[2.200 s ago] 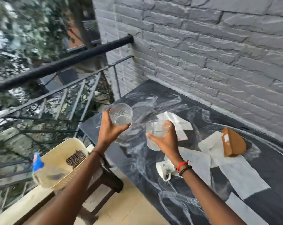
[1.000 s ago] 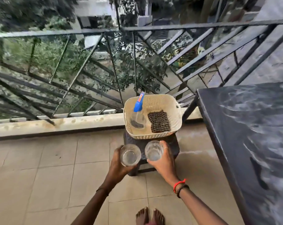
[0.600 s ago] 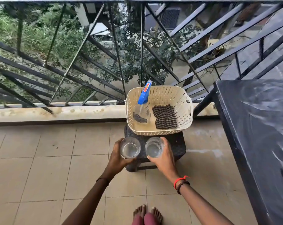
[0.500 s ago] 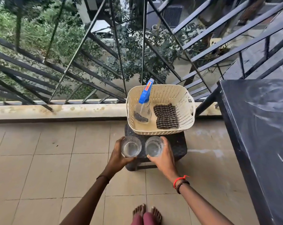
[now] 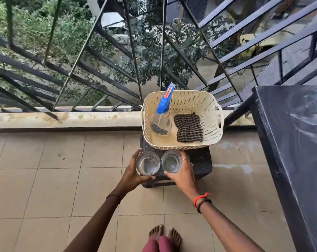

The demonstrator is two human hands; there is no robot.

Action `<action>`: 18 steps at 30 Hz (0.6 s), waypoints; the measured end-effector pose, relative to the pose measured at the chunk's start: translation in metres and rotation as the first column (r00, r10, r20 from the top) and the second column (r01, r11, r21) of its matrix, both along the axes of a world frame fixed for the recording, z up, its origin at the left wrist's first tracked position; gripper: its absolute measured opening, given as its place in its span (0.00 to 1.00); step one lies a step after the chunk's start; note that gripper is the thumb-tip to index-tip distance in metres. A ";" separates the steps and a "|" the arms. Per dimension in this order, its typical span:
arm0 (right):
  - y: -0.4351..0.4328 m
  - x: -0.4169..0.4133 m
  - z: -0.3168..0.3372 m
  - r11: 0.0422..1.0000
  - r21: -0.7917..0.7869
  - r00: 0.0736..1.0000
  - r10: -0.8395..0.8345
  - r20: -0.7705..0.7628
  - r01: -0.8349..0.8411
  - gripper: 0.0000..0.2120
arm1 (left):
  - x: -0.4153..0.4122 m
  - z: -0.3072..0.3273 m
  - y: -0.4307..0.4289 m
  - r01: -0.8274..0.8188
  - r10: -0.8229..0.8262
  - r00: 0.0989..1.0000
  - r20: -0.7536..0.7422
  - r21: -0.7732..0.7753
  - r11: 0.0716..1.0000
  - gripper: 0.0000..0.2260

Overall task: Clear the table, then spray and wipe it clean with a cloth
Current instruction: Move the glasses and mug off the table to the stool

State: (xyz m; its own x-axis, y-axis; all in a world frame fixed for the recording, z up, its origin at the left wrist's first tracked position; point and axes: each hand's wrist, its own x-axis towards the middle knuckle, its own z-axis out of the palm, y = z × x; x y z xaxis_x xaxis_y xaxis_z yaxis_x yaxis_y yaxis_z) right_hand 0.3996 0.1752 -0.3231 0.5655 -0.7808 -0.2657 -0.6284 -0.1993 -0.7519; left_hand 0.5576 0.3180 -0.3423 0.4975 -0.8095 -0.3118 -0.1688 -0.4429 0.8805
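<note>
Cream perforated basket at 12 o'clock of the hands, on a black woven-textured stool. Inside it: clear spray bottle with blue trigger head and red label strip; cloth checked dark brown and beige. Two clear colourless glasses, held. Right wrist: red thread and dark beaded bracelet. Table at 3 o'clock: black with pale grey swirls. Floor tiles: beige. Railing: black.
</note>
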 end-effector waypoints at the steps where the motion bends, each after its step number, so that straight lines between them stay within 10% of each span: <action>1: 0.000 -0.001 -0.001 1.000 0.006 1.000 0.001 -0.003 -0.001 0.46 | 0.000 -0.001 0.000 0.001 -0.001 1.000 -0.005 0.001 1.000 0.50; 18: 0.013 -0.007 0.013 1.000 -0.009 1.000 0.011 -0.023 -0.011 0.52 | -0.009 0.003 0.019 -0.034 0.035 0.997 0.069 -0.006 0.999 0.53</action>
State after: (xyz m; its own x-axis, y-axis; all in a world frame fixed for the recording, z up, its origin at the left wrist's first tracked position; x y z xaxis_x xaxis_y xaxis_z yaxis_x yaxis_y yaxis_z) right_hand 0.3928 0.1884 -0.3104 0.5678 -0.7770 -0.2716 -0.6432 -0.2130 -0.7354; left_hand 0.5486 0.3368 -0.3388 0.5453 -0.7930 -0.2718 -0.2137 -0.4450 0.8697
